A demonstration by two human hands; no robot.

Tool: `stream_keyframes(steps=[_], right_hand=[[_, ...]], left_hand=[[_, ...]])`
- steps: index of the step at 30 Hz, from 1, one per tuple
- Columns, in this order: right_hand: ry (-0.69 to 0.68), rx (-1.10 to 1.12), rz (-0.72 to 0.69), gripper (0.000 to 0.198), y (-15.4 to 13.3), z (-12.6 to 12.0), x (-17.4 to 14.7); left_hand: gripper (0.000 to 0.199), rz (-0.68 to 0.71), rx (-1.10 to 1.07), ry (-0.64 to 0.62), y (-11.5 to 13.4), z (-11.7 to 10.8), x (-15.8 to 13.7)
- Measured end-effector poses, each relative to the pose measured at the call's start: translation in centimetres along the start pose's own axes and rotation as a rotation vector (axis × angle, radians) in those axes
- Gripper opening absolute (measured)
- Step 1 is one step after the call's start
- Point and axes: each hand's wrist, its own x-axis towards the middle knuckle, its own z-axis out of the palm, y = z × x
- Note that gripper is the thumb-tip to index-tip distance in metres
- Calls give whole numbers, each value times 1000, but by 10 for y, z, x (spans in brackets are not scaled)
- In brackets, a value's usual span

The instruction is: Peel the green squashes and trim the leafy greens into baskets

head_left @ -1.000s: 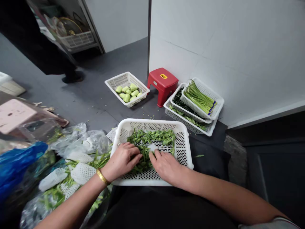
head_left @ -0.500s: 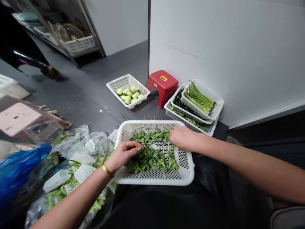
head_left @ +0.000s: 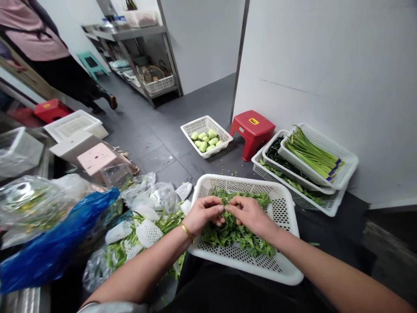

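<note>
Two bare hands are hovering low over the white basket (head_left: 283, 278), which is apparently resting on the person's lap. The left hand (head_left: 206, 214), wearing a gold bracelet (head_left: 187, 233), is pinching narrowly at a leafy sprig (head_left: 224, 201), and the right hand (head_left: 251, 214) is gripping it with fingertips from the other side. Beneath them, loose greens (head_left: 241, 239) are lying between the basket's near and far edges, with bare mesh showing toward its right edge.

The person seems to be picking over the greens piece by piece; whether this sprig is being torn, I cannot tell. Judging from this, the next move is calling for a light, controlled parting of the fingertips, with the good part being dropped inside the basket's edges.

Beyond its left edge, green stalks (head_left: 169, 221) and foam nets (head_left: 149, 233) are littering the floor (head_left: 156, 126). Past its far right corner, three stacked baskets (head_left: 330, 208) are standing near a red stool (head_left: 252, 126). Farther off, a co-worker (head_left: 39, 39) is facing away near a steel bench (head_left: 140, 33).
</note>
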Motion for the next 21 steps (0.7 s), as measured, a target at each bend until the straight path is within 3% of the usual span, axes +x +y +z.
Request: stream_keyframes(steps=[3,5,7,9,12,16,18,21], right_hand=[[109,-605,-390,27,-5,-10,-5],[-20,-893,-666,29,-8,-12,-12],[-145,-1075,-786,26,-12,-9,-20],[-178,-1155,-770,26,-15,-4,-28],[-196,-1122,-709,24,-17,1,-38],[-243,-995,-671,19,-11,-2,-40],[-194,-763,-658,18,-7,-5,-36],[-41,-180,-394,32,-3,-1,-27]], left_hand=[[29,-108,32,-75,-2,-1,1],[21,-155,109,-146,-1,-2,1],[17,-180,166,-227,1,-2,1],[20,-203,223,-336,1,-4,1],[30,-246,303,-497,1,-7,3],[42,-275,355,-574,2,-12,0],[45,-137,393,-523,6,-9,-5],[35,326,630,-330,11,2,-13]])
